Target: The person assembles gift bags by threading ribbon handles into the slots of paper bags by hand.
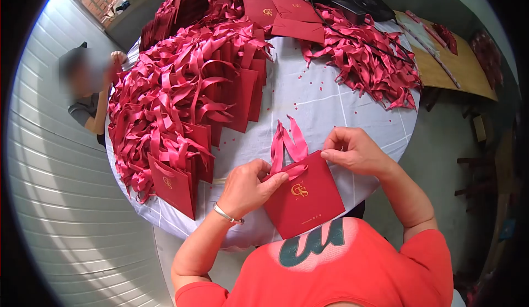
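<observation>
A red paper gift bag [317,199] with a gold monogram lies tilted at the table's near edge, close to my body. Pink ribbon handles [296,141] stand up from its top edge, and one ribbon stretch lies across the front. My left hand [248,188] is closed at the bag's upper left, thumb pressing on the front beside the ribbon. At the upper right corner, my right hand [352,150] has its fingers curled in a pinch against the bag's edge. Its inner fingertips are partly hidden.
Upright red bags with tangled ribbons [176,97] crowd the left of the round table [286,81]. More ribbons [369,59] and flat bags [297,28] lie at the back, near a black object [363,1]. A person [88,86] is at left; a wooden table [463,64] stands right.
</observation>
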The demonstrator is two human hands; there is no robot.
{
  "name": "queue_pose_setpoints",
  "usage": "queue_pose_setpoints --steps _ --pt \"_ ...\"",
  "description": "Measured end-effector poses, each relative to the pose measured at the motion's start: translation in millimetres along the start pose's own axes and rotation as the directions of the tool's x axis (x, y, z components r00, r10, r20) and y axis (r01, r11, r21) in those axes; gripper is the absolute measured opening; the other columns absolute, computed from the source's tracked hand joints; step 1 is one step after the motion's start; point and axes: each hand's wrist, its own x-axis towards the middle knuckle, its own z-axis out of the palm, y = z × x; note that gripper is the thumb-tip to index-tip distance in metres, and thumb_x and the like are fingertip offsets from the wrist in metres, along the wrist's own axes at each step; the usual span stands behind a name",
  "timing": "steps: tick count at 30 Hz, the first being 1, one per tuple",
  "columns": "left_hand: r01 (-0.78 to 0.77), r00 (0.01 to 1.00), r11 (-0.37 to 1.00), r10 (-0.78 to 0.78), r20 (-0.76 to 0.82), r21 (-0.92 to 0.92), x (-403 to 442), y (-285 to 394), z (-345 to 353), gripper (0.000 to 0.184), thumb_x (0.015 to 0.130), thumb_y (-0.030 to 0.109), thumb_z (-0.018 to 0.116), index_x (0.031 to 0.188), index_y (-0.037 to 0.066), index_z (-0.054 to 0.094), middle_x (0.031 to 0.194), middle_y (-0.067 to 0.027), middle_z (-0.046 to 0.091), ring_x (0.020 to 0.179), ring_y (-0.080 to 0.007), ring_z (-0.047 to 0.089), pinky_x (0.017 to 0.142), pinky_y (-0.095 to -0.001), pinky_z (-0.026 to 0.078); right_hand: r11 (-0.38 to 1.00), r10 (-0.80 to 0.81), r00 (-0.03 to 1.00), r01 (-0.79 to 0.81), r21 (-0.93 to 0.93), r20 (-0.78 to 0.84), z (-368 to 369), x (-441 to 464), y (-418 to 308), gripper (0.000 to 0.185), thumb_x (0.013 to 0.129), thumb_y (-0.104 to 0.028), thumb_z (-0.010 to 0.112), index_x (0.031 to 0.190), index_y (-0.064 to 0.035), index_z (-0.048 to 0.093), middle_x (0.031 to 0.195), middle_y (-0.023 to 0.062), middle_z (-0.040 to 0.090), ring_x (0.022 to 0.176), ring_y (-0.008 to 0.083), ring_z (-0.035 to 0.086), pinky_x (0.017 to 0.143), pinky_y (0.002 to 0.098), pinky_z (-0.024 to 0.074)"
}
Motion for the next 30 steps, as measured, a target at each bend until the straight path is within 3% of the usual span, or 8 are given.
queue_pose_setpoints --steps 2,5,7,8,11,18,20,30 --pt "0.040 0.999 0.999 -0.040 0.037 -0.022 2 2 -2 0.045 0.085 0.038 0.076 0.091 -0.006 0.064 0.072 -0.0161 0.069 0.064 -0.0186 0.067 0.062 -0.0324 0.052 0.995 -0.035 0.999 0.037 0.088 -0.024 2 -5 5 0.020 0.088 -0.015 0.073 0.086 0.0026 0.064 0.074 0.0039 0.065 0.068 0.0095 0.059 0.062 0.0263 0.0495" --pt "0.160 0.979 0.976 -0.138 0.152 -0.146 11 -5 5 0.049 0.086 0.037 0.077 0.102 -0.006 0.061 0.076 -0.0136 0.071 0.068 -0.0148 0.066 0.062 -0.0295 0.051 0.989 0.071 0.997 -0.073 0.130 0.020 8 -13 4 0.026 0.085 -0.018 0.076 0.091 0.0023 0.062 0.078 0.0050 0.064 0.068 0.0113 0.060 0.063 0.0273 0.0501" --pt "0.267 0.956 0.894 -0.198 0.218 -0.360 18 -10 9 0.052 0.083 0.033 0.080 0.107 -0.007 0.057 0.085 -0.0160 0.072 0.077 -0.0160 0.069 0.065 -0.0292 0.053 0.991 0.014 0.999 -0.021 -0.135 -0.052 13 -17 -8 0.031 0.083 -0.016 0.080 0.098 -0.0001 0.059 0.084 0.0010 0.060 0.071 0.0063 0.055 0.062 0.0228 0.0467" --pt "0.342 0.934 0.858 -0.267 0.237 -0.383 21 2 4 0.048 0.084 0.022 0.080 0.111 -0.007 0.055 0.085 -0.0125 0.072 0.079 -0.0118 0.067 0.064 -0.0256 0.053 0.992 0.017 0.999 -0.024 -0.125 -0.052 14 -15 -1 0.040 0.078 -0.017 0.084 0.103 -0.0002 0.058 0.086 0.0026 0.060 0.070 0.0069 0.055 0.062 0.0234 0.0469" --pt "0.345 0.938 0.788 -0.265 0.225 -0.510 23 -4 11 0.042 0.086 0.019 0.079 0.113 -0.004 0.055 0.083 -0.0074 0.071 0.072 -0.0087 0.063 0.059 -0.0215 0.046 0.996 0.068 0.995 -0.073 -0.057 -0.075 16 -16 2 0.044 0.078 -0.015 0.084 0.108 0.0008 0.056 0.087 0.0030 0.059 0.070 0.0067 0.055 0.061 0.0225 0.0471" --pt "0.291 0.954 0.628 -0.244 0.173 -0.722 20 -15 26 0.031 0.089 0.007 0.073 0.112 -0.003 0.055 0.083 -0.0074 0.071 0.073 -0.0094 0.065 0.063 -0.0207 0.050 0.992 0.116 0.992 -0.113 0.048 -0.055 19 -8 7 0.055 0.078 -0.012 0.084 0.119 0.0025 0.051 0.091 0.0028 0.055 0.070 0.0054 0.054 0.061 0.0193 0.0465" --pt "0.271 0.960 0.628 -0.231 0.158 -0.729 19 -15 27 0.028 0.090 0.004 0.071 0.112 -0.002 0.055 0.085 -0.0082 0.071 0.075 -0.0099 0.066 0.067 -0.0210 0.052 0.997 0.080 0.996 -0.081 -0.007 -0.042 20 -5 11 0.058 0.076 -0.022 0.085 0.117 0.0054 0.055 0.090 0.0064 0.058 0.072 0.0108 0.058 0.062 0.0265 0.0510" --pt "0.238 0.964 0.421 -0.215 0.158 -0.875 17 -18 30 0.024 0.091 -0.003 0.065 0.112 0.000 0.055 0.090 -0.0125 0.072 0.082 -0.0141 0.070 0.073 -0.0230 0.056 0.976 0.195 0.979 -0.188 -0.109 0.056 22 -5 -3 0.041 0.080 -0.019 0.082 0.108 0.0034 0.062 0.084 0.0047 0.064 0.075 0.0090 0.060 0.063 0.0247 0.0506"
